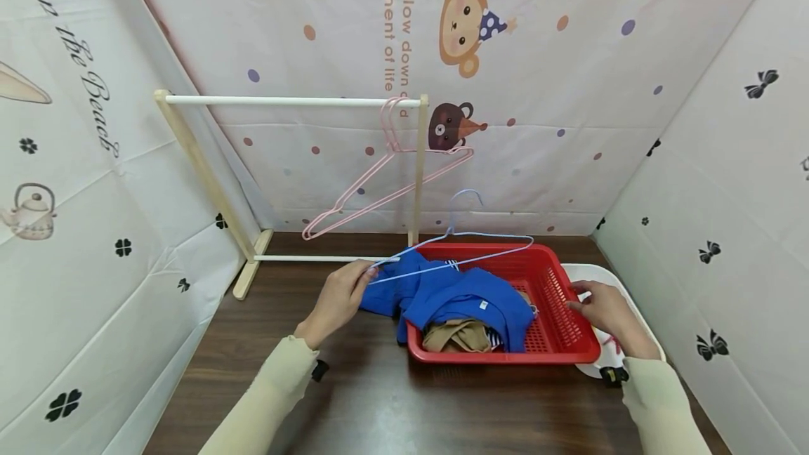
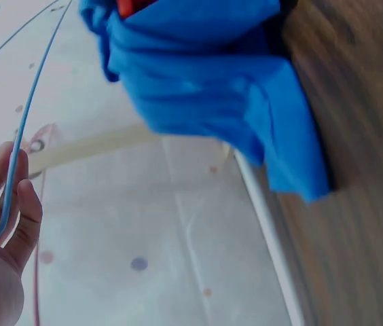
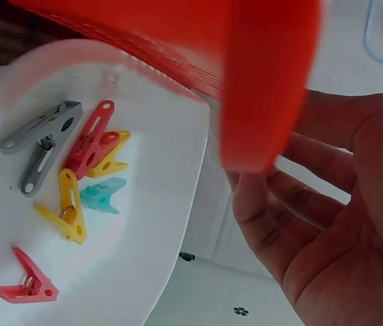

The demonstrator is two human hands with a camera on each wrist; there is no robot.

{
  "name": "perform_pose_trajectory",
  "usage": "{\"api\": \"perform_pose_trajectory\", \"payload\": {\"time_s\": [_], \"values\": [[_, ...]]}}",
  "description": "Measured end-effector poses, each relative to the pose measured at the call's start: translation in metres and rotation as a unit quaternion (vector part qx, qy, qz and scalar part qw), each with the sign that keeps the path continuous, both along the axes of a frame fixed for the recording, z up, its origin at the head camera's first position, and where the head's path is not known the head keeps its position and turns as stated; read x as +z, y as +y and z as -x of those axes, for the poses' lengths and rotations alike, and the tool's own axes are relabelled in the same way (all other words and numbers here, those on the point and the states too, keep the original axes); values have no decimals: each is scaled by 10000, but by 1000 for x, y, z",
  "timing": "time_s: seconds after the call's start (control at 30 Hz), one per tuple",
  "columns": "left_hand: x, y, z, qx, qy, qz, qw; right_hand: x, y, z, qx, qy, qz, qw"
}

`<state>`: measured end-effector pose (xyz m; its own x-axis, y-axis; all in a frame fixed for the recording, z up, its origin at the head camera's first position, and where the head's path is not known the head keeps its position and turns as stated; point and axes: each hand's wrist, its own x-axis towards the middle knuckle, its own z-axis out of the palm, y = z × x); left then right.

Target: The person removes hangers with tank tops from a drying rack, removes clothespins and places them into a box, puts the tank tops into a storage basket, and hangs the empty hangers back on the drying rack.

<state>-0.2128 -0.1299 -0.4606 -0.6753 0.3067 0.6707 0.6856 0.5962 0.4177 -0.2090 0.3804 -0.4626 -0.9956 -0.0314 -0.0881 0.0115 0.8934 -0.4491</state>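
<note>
My left hand (image 1: 338, 300) holds a light blue wire hanger (image 1: 470, 234) by one lower corner. In the left wrist view the hanger (image 2: 27, 109) bends round inside the curled fingers. The hanger's hook points up, and it overlaps the red basket (image 1: 505, 358). My right hand (image 1: 609, 311) grips the basket's right rim, with the thumb and fingers on either side of the rim (image 3: 263, 102). A blue garment (image 1: 442, 293) lies in the basket and spills over its left side. A khaki cloth (image 1: 458, 335) and a striped cloth (image 1: 495, 338) show beneath it.
Behind the basket stands a wooden rack with a white rod (image 1: 284, 100), where pink hangers (image 1: 393, 146) hang at the right end. Right of the basket sits a white tray (image 1: 584, 271) holding several clothespins, among them a grey one (image 3: 32, 146). Printed cloth walls enclose the table.
</note>
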Motion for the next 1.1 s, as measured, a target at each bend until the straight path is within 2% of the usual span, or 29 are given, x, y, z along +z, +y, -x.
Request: {"api": "perform_pose_trajectory", "payload": {"time_s": [0.27, 0.47, 0.63, 0.87, 1.0, 1.1], "values": [[19, -27, -11, 109, 344, -104, 9993, -6, -3, 0, -64, 54, -89, 9999], [31, -46, -15, 339, 752, -131, 9965, -6, -3, 0, -95, 18, -83, 9999], [40, -63, -19, 527, 916, -273, 9940, -4, -5, -2, -144, -49, 3, 9999], [43, -87, -21, 687, 892, -674, 9914, -2, -6, -2, -198, -98, 39, 9997], [41, -98, -21, 674, 713, -1050, 9896, -1, -6, -2, -170, -73, 33, 9998], [38, -106, -21, 776, 755, -1167, 9872, -2, -6, -2, -159, -66, 32, 9998]]}}
